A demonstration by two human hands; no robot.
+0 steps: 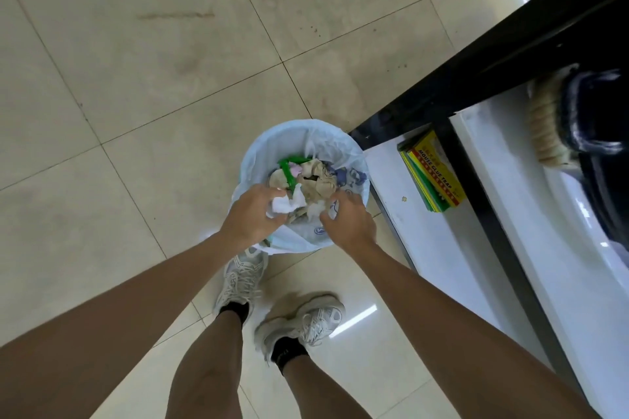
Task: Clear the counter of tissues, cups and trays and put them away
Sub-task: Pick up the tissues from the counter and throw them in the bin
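A round waste bin (269,143) lined with a pale blue plastic bag stands on the tiled floor just in front of my feet. It is filled with crumpled brown and white tissues (318,182), a green plastic piece and printed paper cups. My left hand (253,214) reaches over the bin's near rim and is closed on a white crumpled tissue (284,204). My right hand (347,218) hovers over the near right rim, fingers curled down onto the rubbish; whether it holds anything is hidden.
A black-framed counter with white lower shelves (425,224) runs along the right. A stack of mouse glue trap boxes (432,173) lies on the shelf beside the bin. A brush (548,126) and a dark round container sit further right. Beige floor tiles spread to the left.
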